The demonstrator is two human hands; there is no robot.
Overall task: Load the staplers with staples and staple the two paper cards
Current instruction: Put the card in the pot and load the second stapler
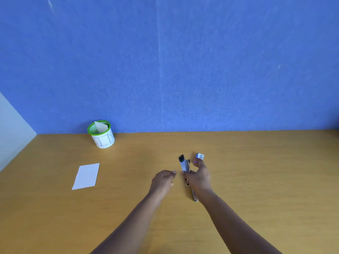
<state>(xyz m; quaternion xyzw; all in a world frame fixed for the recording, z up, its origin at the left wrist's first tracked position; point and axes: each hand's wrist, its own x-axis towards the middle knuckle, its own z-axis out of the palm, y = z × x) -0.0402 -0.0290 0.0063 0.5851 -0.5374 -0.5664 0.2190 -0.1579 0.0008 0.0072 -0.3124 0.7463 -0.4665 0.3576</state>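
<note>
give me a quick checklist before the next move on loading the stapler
1. Stapler swung open: ok.
2. Right hand grips the stapler: ok.
3. Staples in left hand: cannot tell; its fingers are curled and anything in them is too small to see.
4. Staple box close by: ok, just past the right fingertips.
5. Two cards together: not ok; one card lies flat on the table, and a paper stands in the cup.

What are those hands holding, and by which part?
The right hand grips the stapler around its middle. Whether the curled left hand pinches anything cannot be told.
</note>
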